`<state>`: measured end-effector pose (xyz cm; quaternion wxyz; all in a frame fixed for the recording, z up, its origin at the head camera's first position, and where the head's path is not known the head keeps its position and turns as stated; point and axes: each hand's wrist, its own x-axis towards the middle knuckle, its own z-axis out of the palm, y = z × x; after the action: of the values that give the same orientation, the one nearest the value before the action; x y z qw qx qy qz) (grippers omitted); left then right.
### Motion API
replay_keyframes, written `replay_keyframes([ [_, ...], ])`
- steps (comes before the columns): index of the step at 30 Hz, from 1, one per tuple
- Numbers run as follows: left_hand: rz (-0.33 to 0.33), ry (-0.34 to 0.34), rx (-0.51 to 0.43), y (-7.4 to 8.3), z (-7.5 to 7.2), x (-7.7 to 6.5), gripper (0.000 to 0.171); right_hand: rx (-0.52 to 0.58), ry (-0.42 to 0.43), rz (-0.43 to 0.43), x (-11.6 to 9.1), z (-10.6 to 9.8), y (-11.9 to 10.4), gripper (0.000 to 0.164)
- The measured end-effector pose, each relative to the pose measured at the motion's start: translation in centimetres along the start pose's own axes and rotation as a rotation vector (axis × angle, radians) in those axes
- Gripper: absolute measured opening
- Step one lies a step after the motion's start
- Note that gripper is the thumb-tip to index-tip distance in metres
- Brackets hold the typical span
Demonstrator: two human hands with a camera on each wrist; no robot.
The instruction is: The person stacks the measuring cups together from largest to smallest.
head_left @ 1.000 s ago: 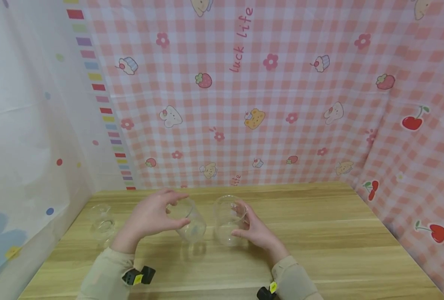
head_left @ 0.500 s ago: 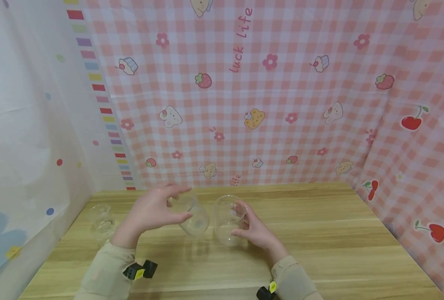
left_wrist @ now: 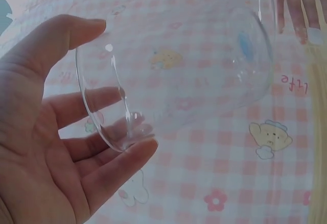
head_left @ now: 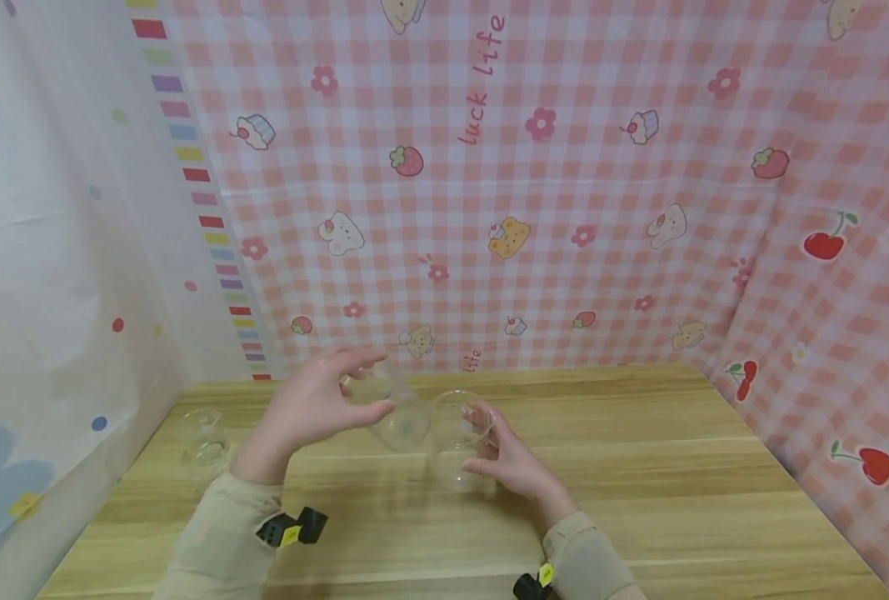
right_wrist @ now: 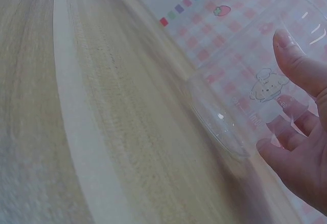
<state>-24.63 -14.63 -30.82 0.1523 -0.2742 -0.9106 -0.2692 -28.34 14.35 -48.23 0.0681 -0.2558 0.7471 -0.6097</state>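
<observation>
My left hand [head_left: 320, 400] holds a clear glass cup [head_left: 408, 421] by its rim, thumb on one side and fingers on the other. The cup hangs tilted above the table, its base toward the right; a blue spot [left_wrist: 244, 45] shows near that base in the left wrist view. My right hand [head_left: 517, 460] grips a clear beaker [head_left: 447, 458] from its right side, and faint printed marks [right_wrist: 255, 117] are on its wall. That beaker stands upright on the table. The cup's base is close to the beaker's left side; whether they touch, I cannot tell.
Another clear glass vessel [head_left: 207, 450], its shape hard to make out, stands at the table's left end. The wooden table [head_left: 639, 500] meets a pink checked cloth [head_left: 601, 275] at the back, with more cloth on both sides.
My left hand has raised the cup off the table side and carried it rightward, tilting it further toward the beaker. The right hand and beaker have stayed still.
</observation>
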Motion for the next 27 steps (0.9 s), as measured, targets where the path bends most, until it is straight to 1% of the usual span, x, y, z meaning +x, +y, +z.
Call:
replay_keyframes([
  [8,-0.046,0.040,0.031,1.0,-0.1,1.0,0.061,0.009,0.005,-0.003,0.0,0.1,0.0,0.085],
  [12,-0.038,0.064,0.018,1.5,0.1,1.4,0.064,0.015,0.006,0.002,0.0,0.1,0.0,0.086],
  [19,-0.018,0.101,-0.037,2.1,0.6,2.2,0.063,0.016,0.001,-0.006,0.0,0.0,0.1,0.086],
  [23,-0.022,0.102,-0.070,2.4,1.1,2.5,0.062,0.007,0.005,0.001,0.0,-0.1,0.2,0.085],
  [27,-0.041,0.100,-0.098,2.6,1.6,2.6,0.063,-0.002,0.007,0.010,0.0,0.0,0.1,0.084],
])
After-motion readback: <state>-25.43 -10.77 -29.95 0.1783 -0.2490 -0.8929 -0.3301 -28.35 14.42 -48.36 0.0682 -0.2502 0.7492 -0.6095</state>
